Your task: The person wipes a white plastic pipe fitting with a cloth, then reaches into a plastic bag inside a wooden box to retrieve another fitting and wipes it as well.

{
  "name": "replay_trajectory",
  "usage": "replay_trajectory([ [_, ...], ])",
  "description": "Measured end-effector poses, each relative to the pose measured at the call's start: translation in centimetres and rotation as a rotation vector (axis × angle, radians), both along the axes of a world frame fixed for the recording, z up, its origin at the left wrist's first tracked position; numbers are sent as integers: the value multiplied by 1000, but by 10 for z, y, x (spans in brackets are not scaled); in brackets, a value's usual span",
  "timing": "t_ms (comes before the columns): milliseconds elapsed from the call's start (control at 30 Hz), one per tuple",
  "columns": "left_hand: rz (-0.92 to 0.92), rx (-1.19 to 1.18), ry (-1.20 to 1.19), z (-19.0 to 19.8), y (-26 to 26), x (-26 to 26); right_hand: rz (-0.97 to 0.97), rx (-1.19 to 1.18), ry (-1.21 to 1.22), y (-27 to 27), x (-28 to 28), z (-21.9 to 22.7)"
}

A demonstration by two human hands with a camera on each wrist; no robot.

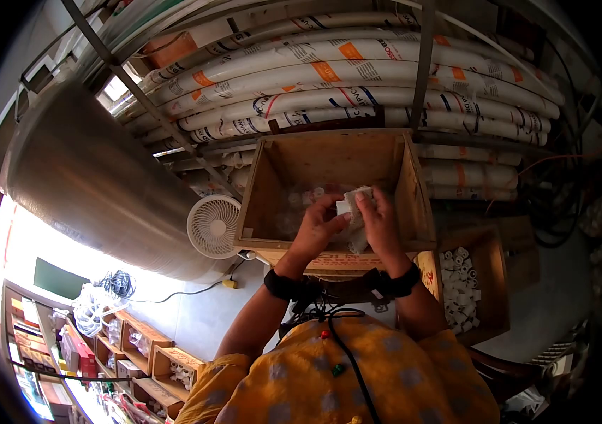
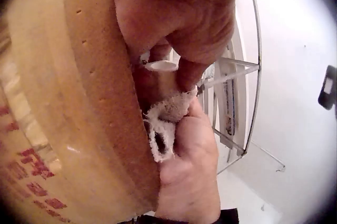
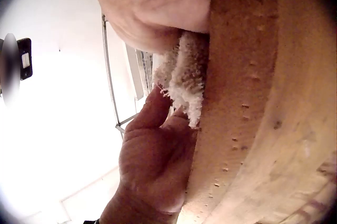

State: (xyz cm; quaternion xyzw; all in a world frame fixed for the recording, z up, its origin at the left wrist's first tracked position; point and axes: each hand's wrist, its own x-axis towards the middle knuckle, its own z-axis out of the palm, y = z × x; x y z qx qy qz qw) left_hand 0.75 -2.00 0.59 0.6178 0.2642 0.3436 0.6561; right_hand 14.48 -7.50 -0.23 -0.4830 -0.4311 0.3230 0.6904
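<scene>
Both hands meet over the front part of a wooden box (image 1: 336, 152). The left hand (image 1: 318, 225) pinches a small white plastic pipe fitting (image 1: 343, 207), whose round open rim shows in the left wrist view. A pale, fuzzy cloth (image 1: 357, 239) is gripped by the right hand (image 1: 383, 225) and lies against the fitting, its frayed end hanging down. In the right wrist view the cloth (image 3: 184, 77) bunches between the two hands, and the box edge hides part of it. Some clear and whitish pieces (image 1: 297, 201) lie inside the box.
A second wooden box (image 1: 491, 283) with many white fittings (image 1: 458, 290) stands at the right. Left of the main box is a round white fan (image 1: 215, 226). Long wrapped pipes (image 1: 301, 78) lie on a metal rack behind. Small wooden bins (image 1: 174, 367) stand at the lower left.
</scene>
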Motion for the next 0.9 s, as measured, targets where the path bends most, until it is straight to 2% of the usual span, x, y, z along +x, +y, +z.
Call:
replay_trajectory([
  [67,-13,-31,-43,1,-1,0,-24,2,7,2,1,-6],
  [167,-30,-114,-149,1,0,-3,-34,49,141,8,6,-14],
  [267,-31,-152,-187,1,0,-4,25,36,85,3,5,-8],
  [367,-53,-192,-202,-1,2,-6,-3,94,-180,1,-2,0],
  [400,-70,-194,-209,-1,2,-6,3,85,-167,1,0,-3],
  [500,-105,-180,-205,2,1,-7,86,34,-15,2,4,-5],
  [733,-169,-166,-274,-8,6,-7,61,9,199,5,5,-12],
  [900,-191,-340,-421,-7,10,-8,113,102,485,5,9,-17],
])
